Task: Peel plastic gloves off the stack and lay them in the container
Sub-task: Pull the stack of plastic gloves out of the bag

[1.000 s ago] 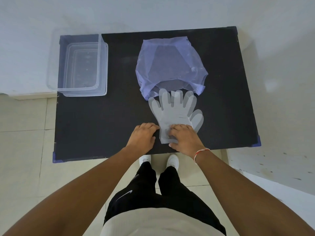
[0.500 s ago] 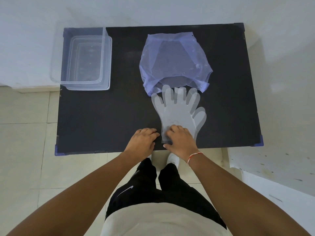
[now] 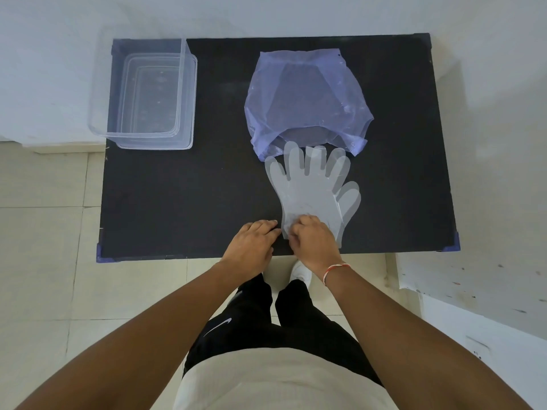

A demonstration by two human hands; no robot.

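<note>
A stack of clear plastic gloves (image 3: 310,190) lies flat on the black table (image 3: 183,196), fingers pointing away from me, slightly fanned. My right hand (image 3: 313,241) rests on the cuff end of the stack, fingers curled and pressing or pinching the plastic there. My left hand (image 3: 251,244) lies on the table just left of the cuff, fingertips touching its edge, fingers curled. A clear plastic container (image 3: 148,93) stands at the far left corner with nothing visible inside.
A crumpled pale blue plastic bag (image 3: 307,99) lies behind the gloves, its open mouth touching the glove fingertips. The table's front edge is just below my hands. White wall behind, tiled floor to the left.
The view shifted slightly. Both hands stayed at the cuff end of the stack, drawing a little closer together and nearer the front edge.
</note>
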